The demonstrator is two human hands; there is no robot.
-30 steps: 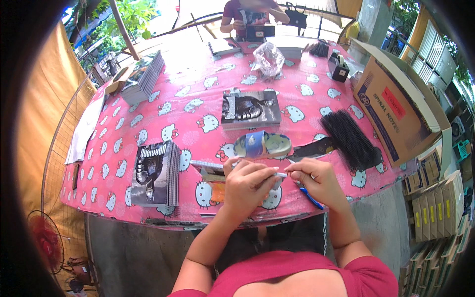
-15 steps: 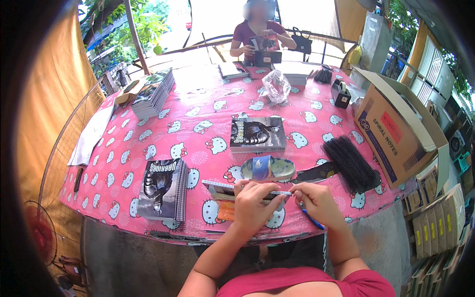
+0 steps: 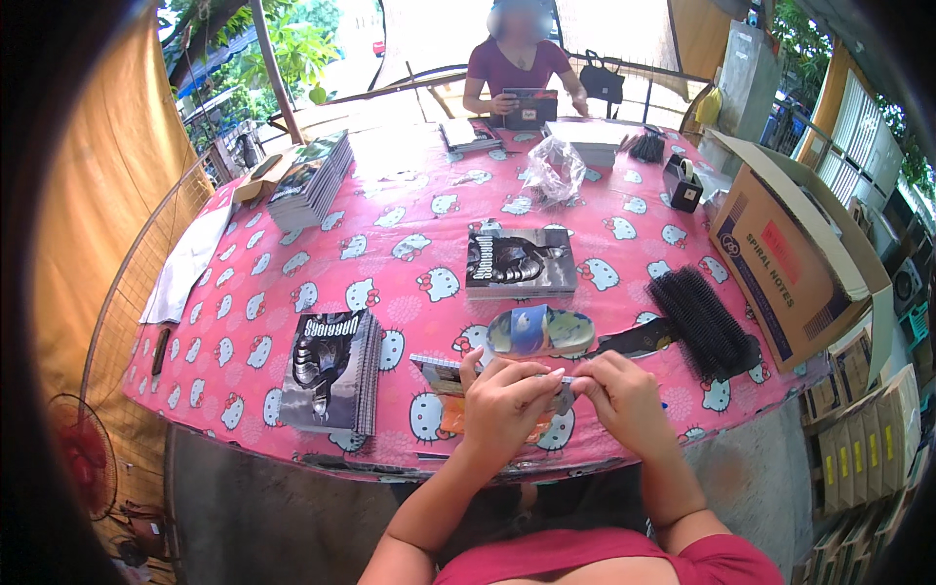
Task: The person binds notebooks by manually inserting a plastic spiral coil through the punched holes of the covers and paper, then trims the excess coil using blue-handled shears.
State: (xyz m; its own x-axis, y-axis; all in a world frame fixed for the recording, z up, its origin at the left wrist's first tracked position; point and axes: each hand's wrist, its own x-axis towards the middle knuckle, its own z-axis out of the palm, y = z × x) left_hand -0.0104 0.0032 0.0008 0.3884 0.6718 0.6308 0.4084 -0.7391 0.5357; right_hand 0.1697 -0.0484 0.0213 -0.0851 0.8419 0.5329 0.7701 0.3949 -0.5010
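Observation:
A spiral notebook [image 3: 437, 370] is held nearly edge-on just above the near side of the table. My left hand [image 3: 507, 405] is closed around it, with thumb and fingers along its bound edge. At the right end of that edge my right hand [image 3: 622, 402] is closed in a pinch, its fingertips close to those of the left. The coil end between the fingertips is too small to make out. Beneath my left hand lies an orange item [image 3: 452, 417], partly covered. Beyond my hands sits a blue patterned slide sandal [image 3: 541, 331].
Nearby are a spiral notebook stack [image 3: 327, 375], another stack [image 3: 522, 263] and black plastic coils [image 3: 702, 322]. A cardboard box [image 3: 795, 268] stands right, a tape dispenser [image 3: 682, 185] beyond. More notebooks [image 3: 310, 185] are far left. Across the pink-covered table [image 3: 390, 278], a person [image 3: 517, 73] holds a dark notebook.
My hands stay at the notebook's edge, the right one shifted slightly and now covering most of a blue tool. The person opposite has lowered one notebook and moved a hand aside.

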